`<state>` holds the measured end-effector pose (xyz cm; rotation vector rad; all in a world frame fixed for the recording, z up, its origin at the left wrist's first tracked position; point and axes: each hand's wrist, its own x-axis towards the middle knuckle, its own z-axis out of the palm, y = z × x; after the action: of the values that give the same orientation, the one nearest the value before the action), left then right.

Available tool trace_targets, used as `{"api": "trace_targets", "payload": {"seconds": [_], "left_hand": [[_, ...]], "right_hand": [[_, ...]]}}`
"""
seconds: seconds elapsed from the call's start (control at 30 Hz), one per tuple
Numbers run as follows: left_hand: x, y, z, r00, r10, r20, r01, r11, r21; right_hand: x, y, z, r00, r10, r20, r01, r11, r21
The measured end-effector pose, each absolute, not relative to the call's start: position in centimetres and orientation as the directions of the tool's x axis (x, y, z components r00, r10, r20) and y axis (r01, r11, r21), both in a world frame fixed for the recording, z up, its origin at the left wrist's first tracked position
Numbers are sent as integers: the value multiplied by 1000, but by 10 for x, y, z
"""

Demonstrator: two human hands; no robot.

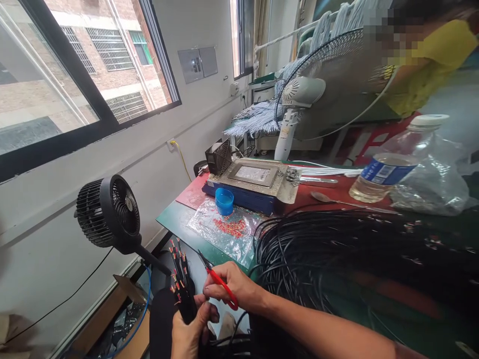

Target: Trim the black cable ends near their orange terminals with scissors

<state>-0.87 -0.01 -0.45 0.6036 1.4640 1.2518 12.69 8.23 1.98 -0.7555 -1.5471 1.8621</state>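
Observation:
A bundle of black cables (182,274) stands roughly upright in my left hand (187,330), whose fingers are wrapped round it. Red, yellow and other coloured wire ends stick out at the top of the bundle. In my right hand (237,286) are red-handled scissors (221,283), their dark blades pointing up and left, just right of the bundle. The fingertips of both hands come close together beside the cables; whether they pinch one strand I cannot tell. To the right of my hands, a large coil of black cable (288,249) lies on the green table (170,217).
A clear plastic sheet (200,222) carries red scraps and a blue cup (224,201). Behind stand a blue-sided heating unit (243,197) and a small fan (219,157). A bottle (385,172) stands right. A black fan (125,209) is left. Beyond a larger fan (299,94) sits a person (430,75).

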Motion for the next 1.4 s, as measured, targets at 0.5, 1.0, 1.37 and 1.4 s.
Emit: {"api": "trace_targets", "payload": {"seconds": [0.5, 1.0, 1.37, 1.4], "left_hand": [[-11, -3, -6, -294, 901, -319, -189, 272, 943], [-15, -4, -9, -209, 939, -275, -181, 239, 954], [-7, -5, 0, -265, 926, -270, -223, 214, 951], [-7, -5, 0, -260, 926, -274, -214, 221, 951]], "right_hand": [[127, 86, 11, -784, 610, -117, -119, -332, -936], [131, 84, 23, -870, 453, -195, -32, -447, -894], [130, 84, 21, -821, 535, -199, -49, -414, -909], [130, 84, 20, -823, 531, -202, -48, -419, -907]]}}
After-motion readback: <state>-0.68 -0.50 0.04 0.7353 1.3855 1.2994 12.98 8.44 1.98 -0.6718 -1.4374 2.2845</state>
